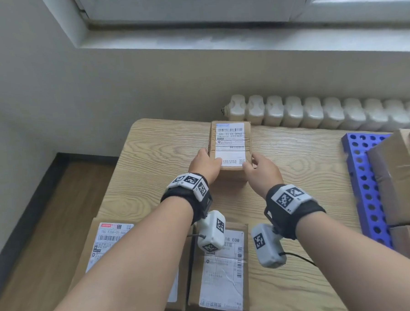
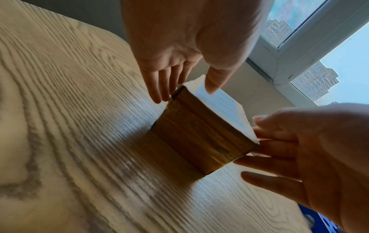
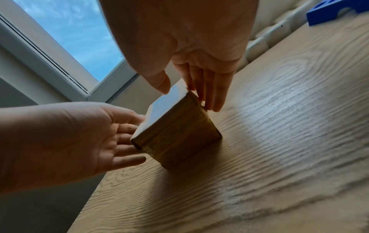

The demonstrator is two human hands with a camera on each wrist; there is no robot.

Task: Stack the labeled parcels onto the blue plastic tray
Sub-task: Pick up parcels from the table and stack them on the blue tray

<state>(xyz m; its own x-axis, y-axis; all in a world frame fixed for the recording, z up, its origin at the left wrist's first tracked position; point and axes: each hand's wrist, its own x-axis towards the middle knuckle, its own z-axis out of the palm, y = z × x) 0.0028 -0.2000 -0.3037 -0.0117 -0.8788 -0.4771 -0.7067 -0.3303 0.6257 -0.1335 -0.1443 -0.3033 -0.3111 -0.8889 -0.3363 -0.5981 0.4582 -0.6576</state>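
A small cardboard parcel (image 1: 230, 144) with a white label on top lies on the wooden table (image 1: 152, 158), toward the far edge. My left hand (image 1: 205, 164) lies against its left side with straight fingers, the thumb on the label. My right hand (image 1: 261, 169) is against its right side in the same way. In the left wrist view the parcel (image 2: 199, 138) stands on the table between my left hand (image 2: 183, 88) and right hand (image 2: 299, 149). The right wrist view shows the parcel (image 3: 175, 137), right hand (image 3: 185, 88) and left hand (image 3: 89, 138). The blue perforated tray (image 1: 364, 187) lies at the right.
Brown boxes (image 1: 400, 176) sit on the tray at the right edge. Two more labeled parcels lie near me: one at the front left (image 1: 109, 243), one in the front middle (image 1: 221, 268). A white radiator (image 1: 315, 114) runs behind the table, under a window sill.
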